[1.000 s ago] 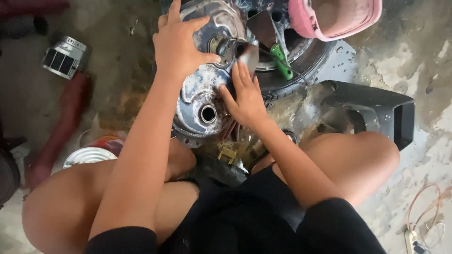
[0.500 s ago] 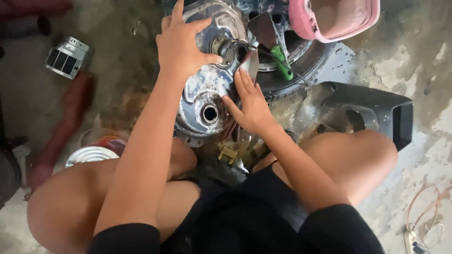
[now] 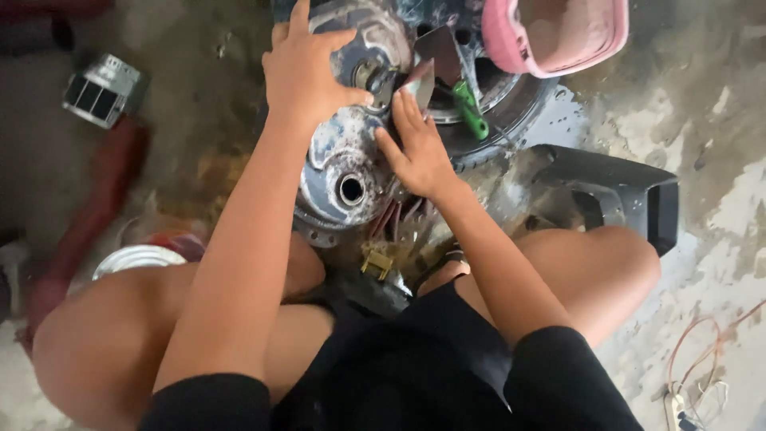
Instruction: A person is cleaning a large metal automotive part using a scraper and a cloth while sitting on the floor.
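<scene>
A stained concrete floor (image 3: 702, 183) is seen under both hands. The left hand (image 3: 307, 68) is spread flat on a metal hub (image 3: 343, 172); a sandpaper piece (image 3: 421, 80) is pressed to it by the right hand (image 3: 419, 148). A pink tub (image 3: 558, 36) lies beyond, a black cover (image 3: 622, 195) right, with bare floor further right.

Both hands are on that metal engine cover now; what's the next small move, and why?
Probably keep the left hand pressing the metal cover steady while the right hand slides its small flat piece across the hub. The piece's edge already sits at the hub, and the cover rests loosely on the tyre.
</scene>
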